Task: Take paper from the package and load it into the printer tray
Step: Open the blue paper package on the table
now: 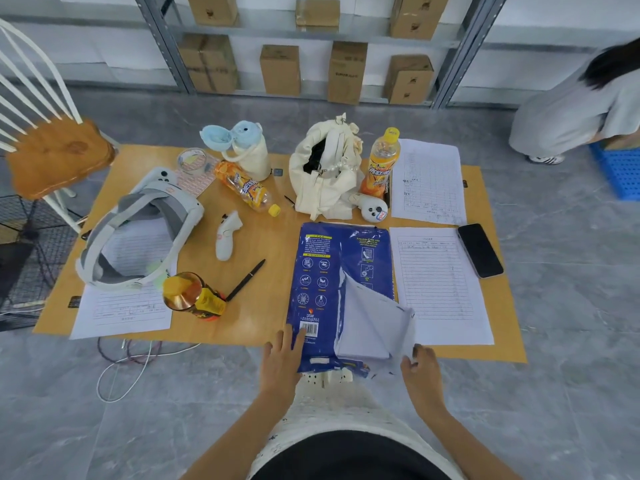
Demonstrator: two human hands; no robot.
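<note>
Hands working at a torn paper package on a cluttered counter.

The counter (263, 306) is carrying the blue package (322, 271), which is lying at its near edge between a pen (246, 279) and a form (437, 282), torn open at the right so white paper (370, 327) is lifting out. The left hand (281, 362) is lying flat, fingers spread, on the package's near left corner. The right hand (420, 367) is curling loosely, fingertips pinching the torn wrapper's edge beside the sheets.
</note>
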